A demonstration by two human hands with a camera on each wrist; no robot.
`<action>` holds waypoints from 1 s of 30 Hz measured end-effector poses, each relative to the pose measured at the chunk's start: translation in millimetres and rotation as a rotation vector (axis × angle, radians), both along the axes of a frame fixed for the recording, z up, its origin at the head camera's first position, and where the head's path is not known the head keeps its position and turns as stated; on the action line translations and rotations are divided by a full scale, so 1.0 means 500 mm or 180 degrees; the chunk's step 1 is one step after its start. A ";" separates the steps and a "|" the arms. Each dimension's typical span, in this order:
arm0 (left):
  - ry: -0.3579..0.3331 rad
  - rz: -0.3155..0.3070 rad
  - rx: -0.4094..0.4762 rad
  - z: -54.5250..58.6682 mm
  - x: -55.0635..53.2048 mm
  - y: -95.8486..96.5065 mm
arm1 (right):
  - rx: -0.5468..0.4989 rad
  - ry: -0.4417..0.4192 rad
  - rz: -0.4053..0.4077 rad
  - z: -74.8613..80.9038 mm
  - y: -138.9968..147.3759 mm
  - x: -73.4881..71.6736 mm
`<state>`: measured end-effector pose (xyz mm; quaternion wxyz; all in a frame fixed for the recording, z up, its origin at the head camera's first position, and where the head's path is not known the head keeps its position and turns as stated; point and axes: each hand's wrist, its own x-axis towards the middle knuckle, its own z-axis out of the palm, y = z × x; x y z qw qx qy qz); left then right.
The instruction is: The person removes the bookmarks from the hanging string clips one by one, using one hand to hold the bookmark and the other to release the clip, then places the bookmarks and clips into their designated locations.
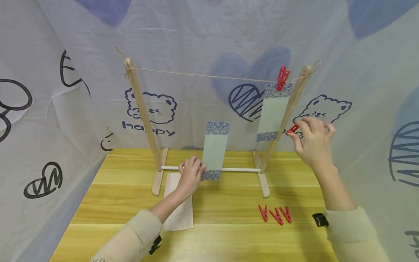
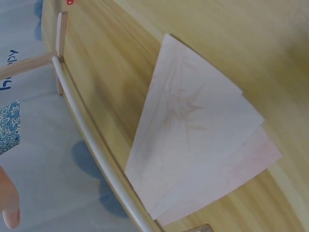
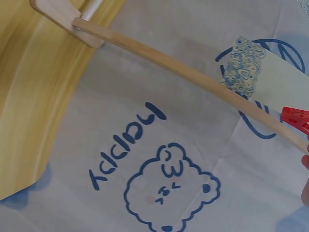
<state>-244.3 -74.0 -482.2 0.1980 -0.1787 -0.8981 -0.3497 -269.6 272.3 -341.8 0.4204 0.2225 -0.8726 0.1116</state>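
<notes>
My left hand (image 1: 190, 176) holds a pale paper strip (image 1: 215, 151) by its lower left edge; blue patterned bands cross both ends. In the left wrist view only a fingertip (image 2: 9, 200) and a patterned corner of the strip (image 2: 9, 128) show. Off to the right, my right hand (image 1: 315, 143) pinches a red clothespin (image 1: 292, 128) between thumb and fingers, outside the right post. A matching strip (image 1: 272, 115) hangs from the twine (image 1: 203, 75) near that post, with red clothespins (image 1: 282, 78) at its top.
Two wooden posts (image 1: 144, 109) on flat feet carry the twine, joined low down by a white rod (image 1: 240, 169). Pinkish printed sheets (image 2: 188, 130) lie on the table under my left forearm. Several red clothespins (image 1: 276, 217) lie at the front right. Printed cloth surrounds the table.
</notes>
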 end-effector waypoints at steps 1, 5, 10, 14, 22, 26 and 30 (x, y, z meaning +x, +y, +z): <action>0.0004 -0.0004 -0.0003 -0.002 0.002 -0.001 | 0.0006 -0.0011 -0.0010 -0.003 0.002 0.000; -0.0009 -0.0013 -0.0012 -0.010 0.009 -0.005 | 0.0041 -0.0116 -0.0064 -0.016 0.010 0.002; -0.0048 -0.0008 -0.0012 -0.022 0.017 -0.007 | 0.0102 -0.0400 -0.0250 -0.033 0.017 0.008; -0.0059 0.0006 -0.0019 -0.033 0.023 -0.010 | 0.0130 -0.0641 -0.0415 -0.049 0.022 0.014; -0.0095 0.0055 0.0005 -0.050 0.033 -0.018 | 0.0107 -0.0928 -0.0529 -0.079 0.033 0.025; -0.0150 0.0090 0.0067 -0.058 0.037 -0.021 | 0.0087 -0.1008 -0.0542 -0.094 0.038 0.031; -0.0201 0.0108 0.0090 -0.071 0.044 -0.025 | 0.0091 -0.1061 -0.0563 -0.111 0.043 0.039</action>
